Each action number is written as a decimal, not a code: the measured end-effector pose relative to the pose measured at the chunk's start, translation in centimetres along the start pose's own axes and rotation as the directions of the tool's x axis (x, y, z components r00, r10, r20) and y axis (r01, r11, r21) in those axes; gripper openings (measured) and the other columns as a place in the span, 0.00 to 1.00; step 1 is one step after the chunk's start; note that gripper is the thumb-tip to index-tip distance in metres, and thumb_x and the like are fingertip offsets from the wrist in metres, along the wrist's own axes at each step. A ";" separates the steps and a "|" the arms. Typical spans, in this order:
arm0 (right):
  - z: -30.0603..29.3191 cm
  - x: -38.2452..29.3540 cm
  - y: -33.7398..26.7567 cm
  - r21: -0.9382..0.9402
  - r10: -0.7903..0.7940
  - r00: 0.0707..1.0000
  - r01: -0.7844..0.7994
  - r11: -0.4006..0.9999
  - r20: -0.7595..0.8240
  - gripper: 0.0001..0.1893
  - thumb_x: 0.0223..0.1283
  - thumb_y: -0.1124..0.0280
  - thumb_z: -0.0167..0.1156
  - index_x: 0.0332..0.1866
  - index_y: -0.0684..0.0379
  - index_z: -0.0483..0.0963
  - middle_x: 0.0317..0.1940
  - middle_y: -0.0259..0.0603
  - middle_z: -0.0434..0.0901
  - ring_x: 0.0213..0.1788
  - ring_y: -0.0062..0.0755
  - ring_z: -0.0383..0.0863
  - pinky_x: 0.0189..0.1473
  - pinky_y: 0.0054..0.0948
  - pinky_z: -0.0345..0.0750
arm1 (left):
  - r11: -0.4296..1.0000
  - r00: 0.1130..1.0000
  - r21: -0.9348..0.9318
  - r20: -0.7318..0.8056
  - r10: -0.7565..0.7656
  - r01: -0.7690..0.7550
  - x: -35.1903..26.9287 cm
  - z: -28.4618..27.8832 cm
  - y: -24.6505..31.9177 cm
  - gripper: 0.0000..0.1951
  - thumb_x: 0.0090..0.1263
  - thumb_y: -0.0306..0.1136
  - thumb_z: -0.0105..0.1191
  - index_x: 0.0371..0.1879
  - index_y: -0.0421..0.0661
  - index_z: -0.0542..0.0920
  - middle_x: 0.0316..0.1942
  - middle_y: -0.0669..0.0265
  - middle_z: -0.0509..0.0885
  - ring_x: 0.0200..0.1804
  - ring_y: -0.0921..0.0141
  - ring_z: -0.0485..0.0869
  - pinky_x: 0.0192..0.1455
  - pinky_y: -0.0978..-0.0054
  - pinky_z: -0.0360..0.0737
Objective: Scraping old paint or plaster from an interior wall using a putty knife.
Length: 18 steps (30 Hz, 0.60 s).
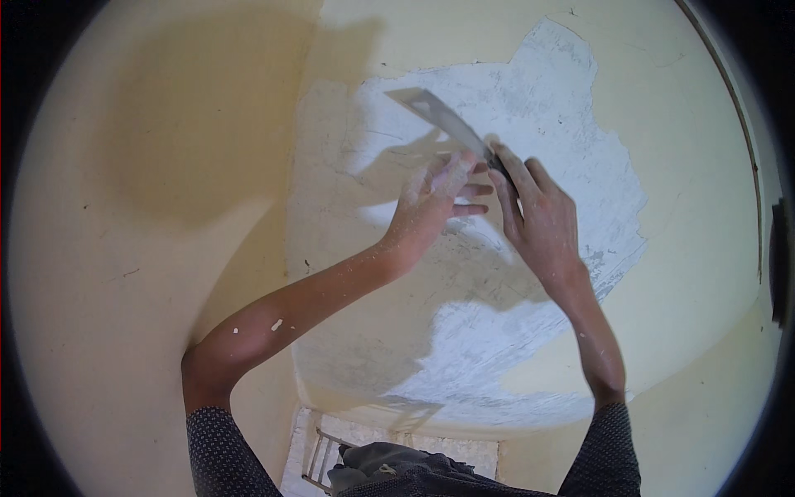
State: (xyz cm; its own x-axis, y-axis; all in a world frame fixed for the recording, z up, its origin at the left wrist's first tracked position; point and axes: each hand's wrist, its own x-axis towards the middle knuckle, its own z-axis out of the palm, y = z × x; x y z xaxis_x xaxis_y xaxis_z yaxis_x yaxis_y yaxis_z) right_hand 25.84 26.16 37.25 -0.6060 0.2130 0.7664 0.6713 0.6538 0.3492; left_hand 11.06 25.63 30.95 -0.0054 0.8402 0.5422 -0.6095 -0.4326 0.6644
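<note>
My right hand (pixel 543 217) grips the dark handle of a scraper or putty knife (pixel 450 121), whose flat metal blade points up and to the left. My left hand (pixel 435 192) is raised beside the handle, fingers apart and dusted with white; whether its fingertips touch the tool I cannot tell. Behind both hands a large bare patch of whitish plaster (pixel 528 105) with ragged edges shows within the cream paint (pixel 671 143). White flakes stick to my left forearm. Shadows of my arms fall across the patch.
A cream wall (pixel 155 267) meets the patched surface at a corner on the left. A thin pipe or cable (pixel 736 99) runs down the right side, near a dark object (pixel 779 264) at the rim. Low in view, a ladder-like metal frame (pixel 320 460) stands beyond my clothing.
</note>
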 end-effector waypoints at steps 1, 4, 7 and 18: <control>-0.2 0.6 0.2 0.001 0.001 1.000 -0.001 1.000 0.007 0.18 0.68 0.66 0.53 0.62 0.54 0.70 0.24 0.41 0.73 0.20 0.33 0.74 0.24 0.30 0.73 | 0.999 0.999 -0.018 -0.022 0.042 -0.042 0.3 -0.1 0.0 0.25 0.72 0.47 0.49 0.55 0.36 0.71 0.49 0.56 0.78 0.49 0.64 0.81 0.49 0.67 0.83; -0.8 2.3 0.9 -0.231 -0.034 0.975 0.085 0.969 0.217 0.24 0.64 0.67 0.54 0.67 0.46 0.65 0.31 0.43 0.75 0.21 0.37 0.79 0.22 0.34 0.77 | 0.994 0.995 -0.062 -0.058 0.086 -0.090 0.8 -0.4 0.6 0.25 0.72 0.48 0.49 0.54 0.36 0.71 0.49 0.54 0.79 0.50 0.62 0.81 0.50 0.67 0.83; -1.3 3.0 1.7 -0.333 -0.111 0.957 0.200 0.922 0.269 0.26 0.62 0.70 0.55 0.67 0.46 0.65 0.31 0.43 0.76 0.20 0.37 0.79 0.22 0.33 0.77 | 0.994 0.992 -0.064 -0.090 0.085 -0.091 1.3 -0.8 1.6 0.25 0.72 0.47 0.50 0.54 0.35 0.71 0.50 0.52 0.79 0.50 0.61 0.82 0.52 0.66 0.82; 0.9 4.7 5.3 -0.385 -0.364 0.905 0.424 0.820 0.221 0.30 0.59 0.71 0.57 0.68 0.39 0.64 0.30 0.40 0.76 0.23 0.34 0.81 0.23 0.30 0.78 | 0.997 0.992 0.033 -0.107 0.068 -0.064 1.8 -2.0 2.1 0.22 0.74 0.46 0.47 0.57 0.40 0.70 0.57 0.54 0.76 0.56 0.63 0.77 0.59 0.66 0.76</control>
State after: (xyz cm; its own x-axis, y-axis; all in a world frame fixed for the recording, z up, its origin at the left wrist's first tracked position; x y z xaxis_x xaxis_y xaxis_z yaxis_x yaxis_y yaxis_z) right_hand 26.16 31.23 42.24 -0.8872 0.1152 0.4467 0.4573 0.3468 0.8189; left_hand 8.21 26.88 32.25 -0.1313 0.8392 0.5278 -0.5815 -0.4964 0.6446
